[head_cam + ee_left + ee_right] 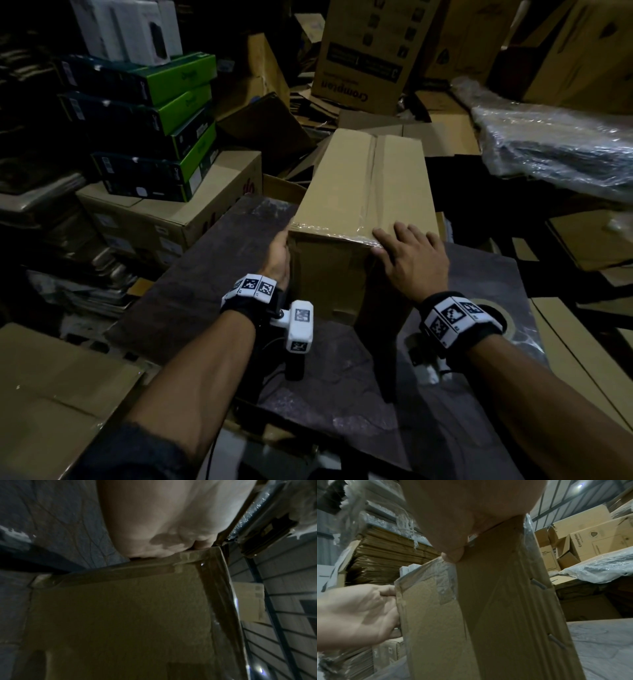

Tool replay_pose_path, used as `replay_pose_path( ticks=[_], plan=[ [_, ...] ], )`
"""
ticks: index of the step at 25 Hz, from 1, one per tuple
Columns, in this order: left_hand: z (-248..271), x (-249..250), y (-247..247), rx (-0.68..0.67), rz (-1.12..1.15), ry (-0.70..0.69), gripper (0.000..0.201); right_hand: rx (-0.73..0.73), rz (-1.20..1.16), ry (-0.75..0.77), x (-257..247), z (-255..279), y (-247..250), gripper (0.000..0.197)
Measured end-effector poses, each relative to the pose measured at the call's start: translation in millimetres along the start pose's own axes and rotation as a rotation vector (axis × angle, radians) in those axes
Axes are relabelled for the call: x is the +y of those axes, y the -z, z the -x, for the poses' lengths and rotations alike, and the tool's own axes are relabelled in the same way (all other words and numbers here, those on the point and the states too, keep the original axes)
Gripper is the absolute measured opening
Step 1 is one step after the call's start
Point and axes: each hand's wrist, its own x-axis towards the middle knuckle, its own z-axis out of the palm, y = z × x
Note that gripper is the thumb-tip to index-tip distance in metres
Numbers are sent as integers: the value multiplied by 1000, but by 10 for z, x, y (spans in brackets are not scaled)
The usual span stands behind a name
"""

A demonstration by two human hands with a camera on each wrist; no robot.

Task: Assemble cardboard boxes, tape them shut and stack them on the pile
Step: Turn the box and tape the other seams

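Centrally, the cardboard box point(363, 205) stands on the dark table point(205, 274), its long top face running away from the person and its near end face turned toward them. Clear tape point(373, 178) runs along the top seam of the box and wraps over the near top edge, where it shows as a glossy strip. The left hand point(279, 255) is pressed against the near left edge of the box; in the right wrist view its fingers point(388, 592) curl around that edge, so it is grasping the box. The right hand point(411, 260) lies on the near right top corner of the box with fingers spread and straight across the taped edge, pressing rather than clasping; in the right wrist view the thumb point(452, 555) bears on the end face at the tape. Both wrists carry black bands with white coded markers. Just behind the right wrist, nearer the person than the box, a tape roll point(503, 317) lies on the table, mostly hidden. Left of the box, a stack of green and black cartons point(164, 120) rests on brown cartons, with white cartons point(126, 31) on top. Beyond the far end of the box stands a printed brown carton point(370, 54) among loose flattened cardboard. Right of the box lies a bundle wrapped in clear plastic film point(555, 140).
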Motion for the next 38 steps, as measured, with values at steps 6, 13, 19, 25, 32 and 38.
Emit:
replay_pose_path(
  ticks=[6, 13, 19, 25, 32, 38],
  plan=[
    [-315, 12, 29, 167, -117, 31, 75, -47, -15, -9, -4, -5, 38, 53],
    [-104, 268, -250, 547, -373, -213, 32, -191, -38, 18, -454, 224, 451, 72],
    [-262, 368, 73, 691, -390, -225, 53, -620, -450, 339, -435, 25, 1030, 62],
    [-299, 316, 117, 676, -370, -251, 42, -794, -314, 541, -342, -564, 1005, 74],
    [-355, 261, 157, 722, -377, -283, 35, -827, -133, 641, 10, -917, 573, 68],
    [-359, 263, 141, 748, -377, -331, 38, -842, -70, 574, 432, -1342, 325, 68]
  ],
)
